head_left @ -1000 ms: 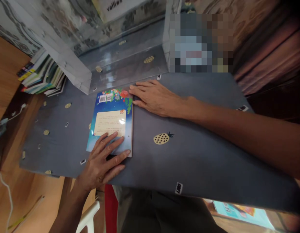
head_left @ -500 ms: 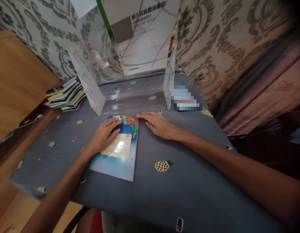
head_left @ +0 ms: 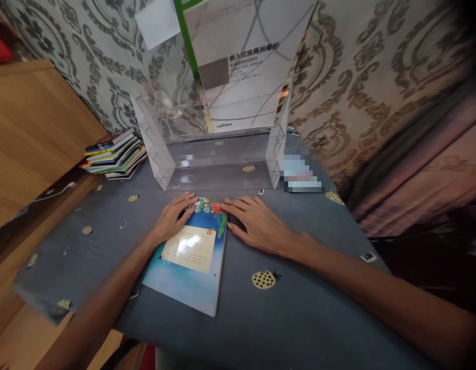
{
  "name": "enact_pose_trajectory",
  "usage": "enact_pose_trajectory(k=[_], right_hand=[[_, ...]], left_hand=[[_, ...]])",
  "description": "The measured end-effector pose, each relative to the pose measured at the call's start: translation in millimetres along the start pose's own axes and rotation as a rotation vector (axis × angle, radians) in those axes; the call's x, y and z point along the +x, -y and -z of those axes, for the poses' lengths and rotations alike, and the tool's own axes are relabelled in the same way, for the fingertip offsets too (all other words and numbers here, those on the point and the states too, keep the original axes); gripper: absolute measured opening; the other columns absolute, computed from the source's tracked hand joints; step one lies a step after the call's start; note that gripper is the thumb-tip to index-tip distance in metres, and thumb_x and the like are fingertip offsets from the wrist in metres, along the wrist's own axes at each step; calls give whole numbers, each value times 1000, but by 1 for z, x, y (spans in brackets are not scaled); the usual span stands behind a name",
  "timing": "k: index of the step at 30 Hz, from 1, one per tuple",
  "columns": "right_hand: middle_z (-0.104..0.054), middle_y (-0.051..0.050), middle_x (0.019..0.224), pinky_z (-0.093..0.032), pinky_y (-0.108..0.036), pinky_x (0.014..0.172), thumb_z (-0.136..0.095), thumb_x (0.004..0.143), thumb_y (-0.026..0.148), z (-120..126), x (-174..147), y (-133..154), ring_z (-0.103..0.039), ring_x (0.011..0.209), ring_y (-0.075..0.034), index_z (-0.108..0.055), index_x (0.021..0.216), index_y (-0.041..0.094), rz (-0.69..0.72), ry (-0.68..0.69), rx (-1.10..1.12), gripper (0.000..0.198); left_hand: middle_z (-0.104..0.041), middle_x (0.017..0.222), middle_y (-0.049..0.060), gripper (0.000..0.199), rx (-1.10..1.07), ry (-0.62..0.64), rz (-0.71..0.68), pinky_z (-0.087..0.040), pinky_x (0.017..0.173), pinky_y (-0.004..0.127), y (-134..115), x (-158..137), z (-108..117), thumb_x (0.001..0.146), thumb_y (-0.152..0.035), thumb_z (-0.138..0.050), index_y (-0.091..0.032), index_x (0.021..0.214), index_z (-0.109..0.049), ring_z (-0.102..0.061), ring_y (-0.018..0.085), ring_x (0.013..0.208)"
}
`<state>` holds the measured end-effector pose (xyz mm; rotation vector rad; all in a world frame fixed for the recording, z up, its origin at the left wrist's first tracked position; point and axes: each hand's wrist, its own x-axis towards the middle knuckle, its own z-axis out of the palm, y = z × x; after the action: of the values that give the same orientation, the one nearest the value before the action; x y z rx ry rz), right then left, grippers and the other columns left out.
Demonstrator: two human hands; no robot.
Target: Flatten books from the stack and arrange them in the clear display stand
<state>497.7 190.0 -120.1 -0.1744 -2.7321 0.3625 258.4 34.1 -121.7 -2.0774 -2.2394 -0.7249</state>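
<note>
Closest, at the bottom edge, is a bit of something red (head_left: 148,358); most of it is cut off, so I can't tell what it is. The table has a grey-blue cloth (head_left: 307,298) with yellow pineapples on it. A thin, shiny blue book (head_left: 179,288) with a cream box of words lies flat on the cloth, a bit tilted. A bright shine hides some of the words. The left hand (head_left: 173,218) rests loosely on the book's top left corner and covers part of it. The right hand (head_left: 259,223) is loose too, its fingertips at the top right corner and its palm beside the book. I can't tell how hard either one presses.

Just past the book stands a clear plastic rack (head_left: 155,149) with steps. The cloth shows through its low steps. At its back a big white booklet (head_left: 249,92) with a green edge stands up, its top cut off. To the right of the rack, blurry squares hide a pale blue thing (head_left: 301,174). To the left is a messy pile of books (head_left: 116,156). Farthest back is the wall with swirly grey-brown paper (head_left: 353,77).
</note>
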Motion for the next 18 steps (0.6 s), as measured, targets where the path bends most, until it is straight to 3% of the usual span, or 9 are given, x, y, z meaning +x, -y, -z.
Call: enact_pose_trajectory(k=[8,15,18], right_hand=[[-62,-19,138,-49,-54,100,-52,96,27,-1,-34,30,-58,123,-33,-54,144,15,38,-37,-43,50],[-61,-19,139,-50,-55,101,-49,97,26,-3,-37,33,-57,125,-33,-55,141,15,30,-29,-89,46],[-60,-19,140,-50,-55,101,-51,97,27,-1,-38,35,-58,125,-33,-55,142,15,29,-19,-86,47]], left_hand=[[-63,141,12,43,-50,-3,-74,-42,116,53,-18,-22,-1,103,-42,-43,-20,135,-63,-53,25,138],[-64,139,12,37,233,-72,-91,-45,112,58,-34,-36,3,103,-34,-43,-21,130,-66,-58,29,133],[-61,144,10,41,261,-63,-51,-48,111,52,-41,-57,5,103,-38,-46,-22,138,-59,-52,27,138]])
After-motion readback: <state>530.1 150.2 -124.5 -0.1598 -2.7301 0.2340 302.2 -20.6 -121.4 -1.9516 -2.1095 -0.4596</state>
